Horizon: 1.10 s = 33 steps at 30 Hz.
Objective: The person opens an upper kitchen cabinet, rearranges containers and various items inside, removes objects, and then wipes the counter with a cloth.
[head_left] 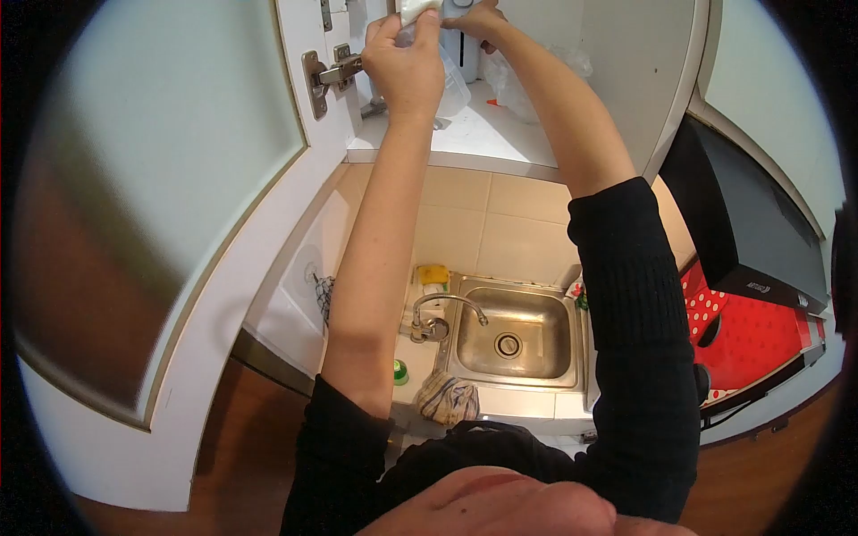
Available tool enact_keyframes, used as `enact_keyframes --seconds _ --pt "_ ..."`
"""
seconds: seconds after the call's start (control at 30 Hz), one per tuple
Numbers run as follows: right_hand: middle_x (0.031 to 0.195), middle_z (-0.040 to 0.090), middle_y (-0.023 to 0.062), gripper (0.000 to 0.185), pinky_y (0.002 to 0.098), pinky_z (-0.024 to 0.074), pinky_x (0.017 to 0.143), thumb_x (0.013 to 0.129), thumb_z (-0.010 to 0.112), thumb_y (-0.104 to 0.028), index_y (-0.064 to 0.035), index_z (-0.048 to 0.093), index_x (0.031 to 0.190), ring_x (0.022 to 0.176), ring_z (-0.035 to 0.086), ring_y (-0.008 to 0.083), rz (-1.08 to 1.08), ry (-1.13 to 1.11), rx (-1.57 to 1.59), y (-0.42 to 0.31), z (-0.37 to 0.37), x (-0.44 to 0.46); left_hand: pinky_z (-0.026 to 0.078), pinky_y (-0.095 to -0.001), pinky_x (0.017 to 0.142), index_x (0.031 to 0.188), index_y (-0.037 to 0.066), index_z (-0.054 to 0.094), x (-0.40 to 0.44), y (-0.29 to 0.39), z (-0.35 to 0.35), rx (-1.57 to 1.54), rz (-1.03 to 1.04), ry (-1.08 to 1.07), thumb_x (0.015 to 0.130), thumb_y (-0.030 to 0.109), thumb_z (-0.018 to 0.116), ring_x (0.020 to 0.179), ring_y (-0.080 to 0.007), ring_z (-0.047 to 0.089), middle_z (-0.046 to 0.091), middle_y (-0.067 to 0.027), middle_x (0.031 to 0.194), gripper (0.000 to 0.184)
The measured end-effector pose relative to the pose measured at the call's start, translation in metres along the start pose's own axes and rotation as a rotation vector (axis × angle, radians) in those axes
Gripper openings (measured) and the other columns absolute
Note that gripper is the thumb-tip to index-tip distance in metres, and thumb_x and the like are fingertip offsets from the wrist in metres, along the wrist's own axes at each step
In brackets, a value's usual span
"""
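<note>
Both arms reach up into an open white wall cabinet (456,159). My left hand (404,71) is closed around a small whitish packet or item (418,10) at the top edge of the view; what it is cannot be made out. Just right of it, my right hand (478,22) has its fingers bent near a pale blue-grey object (460,54), and its fingertips are partly hidden. Behind and below my left hand stands a clear plastic container (454,87). Crumpled clear plastic bags (514,89) lie on the shelf beside my right forearm.
The frosted cabinet door (170,179) hangs open at left on a metal hinge (317,82). Below are a steel sink (514,330), a faucet (433,329), a yellow sponge (433,273) and a striped cloth (449,397). A black range hood (742,214) juts out at right.
</note>
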State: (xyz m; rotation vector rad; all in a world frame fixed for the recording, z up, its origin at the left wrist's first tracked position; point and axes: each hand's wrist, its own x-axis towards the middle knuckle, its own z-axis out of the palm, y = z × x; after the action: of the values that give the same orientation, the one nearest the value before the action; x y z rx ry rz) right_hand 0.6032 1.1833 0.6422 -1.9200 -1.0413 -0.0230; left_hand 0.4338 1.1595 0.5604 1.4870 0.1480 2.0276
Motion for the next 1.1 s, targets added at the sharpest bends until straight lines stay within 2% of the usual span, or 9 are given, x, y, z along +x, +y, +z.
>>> enact_keyframes --seconds 0.13,0.23,0.27,0.37,0.47,0.57,0.77,0.87,1.1 --pt "0.129 0.049 0.0354 0.106 0.0483 0.0523 0.087 0.079 0.075 -0.036 0.0107 0.007 0.146 0.115 0.055 0.0445 0.098 0.043 0.043 0.018 0.010 0.051 0.045 -0.0304 0.066 0.087 -0.006 0.064 -0.001 0.005 0.002 -0.027 0.022 0.006 0.087 0.013 0.068 0.071 -0.0145 0.055 0.062 -0.0092 0.081 0.019" --pt "0.126 0.054 0.0313 0.080 0.0470 0.0502 0.087 0.082 0.072 -0.030 0.0070 0.032 0.141 0.112 0.055 0.0432 0.179 -0.154 -0.069 -0.017 -0.050 -0.051 0.046 -0.0310 0.068 0.089 -0.007 0.066 0.000 0.002 0.003 -0.034 0.044 -0.002 0.087 0.012 0.067 0.073 -0.0157 0.055 0.062 -0.0101 0.083 0.019" --pt "0.125 0.056 0.0273 0.055 0.0476 0.0485 0.086 0.085 0.067 -0.022 0.0019 0.050 0.131 0.108 0.056 0.0390 0.157 -0.122 -0.058 -0.013 -0.053 -0.051 0.045 -0.0312 0.068 0.089 -0.007 0.066 0.000 0.002 0.003 -0.007 0.051 0.001 0.087 0.012 0.067 0.073 -0.0159 0.055 0.062 -0.0102 0.084 0.019" --pt "0.122 0.057 0.0263 0.044 0.0477 0.0495 0.086 0.088 0.062 -0.012 0.0014 0.053 0.129 0.104 0.058 0.0344 -0.059 -0.250 0.059 0.038 -0.048 0.031 0.045 -0.0318 0.068 0.090 -0.007 0.067 0.000 0.001 0.001 0.049 0.026 -0.019 0.086 0.012 0.067 0.073 -0.0162 0.055 0.062 -0.0105 0.084 0.019" --pt "0.123 0.057 0.0249 0.041 0.0451 0.0520 0.086 0.090 0.060 -0.006 0.0053 0.052 0.129 0.100 0.060 0.0326 -0.793 -0.348 -0.796 0.084 -0.041 0.109 0.045 -0.0320 0.068 0.091 -0.007 0.067 -0.001 0.002 0.001 0.032 0.036 -0.022 0.086 0.012 0.067 0.072 -0.0161 0.054 0.062 -0.0103 0.083 0.020" --pt "0.127 0.054 0.0249 0.041 0.0450 0.0526 0.088 0.091 0.060 -0.006 0.0076 0.051 0.128 0.100 0.061 0.0346 -0.048 -0.120 0.228 0.037 -0.026 0.028 0.045 -0.0321 0.068 0.091 -0.007 0.067 0.000 0.001 0.002 0.025 0.056 -0.015 0.086 0.012 0.068 0.072 -0.0159 0.054 0.062 -0.0099 0.082 0.019" --pt "0.130 0.053 0.0300 0.064 0.0526 0.0463 0.097 0.085 0.071 -0.022 0.0055 0.044 0.136 0.115 0.057 0.0405 0.038 -0.250 0.103 0.055 -0.008 0.070 0.045 -0.0320 0.067 0.091 -0.007 0.067 0.002 -0.007 0.004 -0.005 0.099 -0.008 0.086 0.012 0.068 0.071 -0.0158 0.055 0.062 -0.0095 0.081 0.019" --pt "0.132 0.050 0.0317 0.074 0.0556 0.0432 0.099 0.083 0.073 -0.035 0.0052 0.043 0.137 0.120 0.054 0.0431 0.148 -0.201 -0.101 0.011 -0.041 -0.012 0.045 -0.0317 0.066 0.091 -0.007 0.067 0.000 -0.003 0.002 0.040 0.046 -0.024 0.087 0.012 0.067 0.071 -0.0156 0.055 0.062 -0.0093 0.080 0.020" --pt "0.135 0.047 0.0320 0.075 0.0552 0.0451 0.098 0.086 0.067 -0.043 0.0076 0.043 0.137 0.121 0.053 0.0440 0.060 -0.128 -0.104 0.019 -0.061 -0.004 0.047 -0.0263 0.071 0.095 -0.002 0.073 0.002 -0.006 0.004 -0.040 -0.009 0.031 0.080 0.021 0.074 0.075 -0.0115 0.059 0.067 -0.0059 0.086 0.027"
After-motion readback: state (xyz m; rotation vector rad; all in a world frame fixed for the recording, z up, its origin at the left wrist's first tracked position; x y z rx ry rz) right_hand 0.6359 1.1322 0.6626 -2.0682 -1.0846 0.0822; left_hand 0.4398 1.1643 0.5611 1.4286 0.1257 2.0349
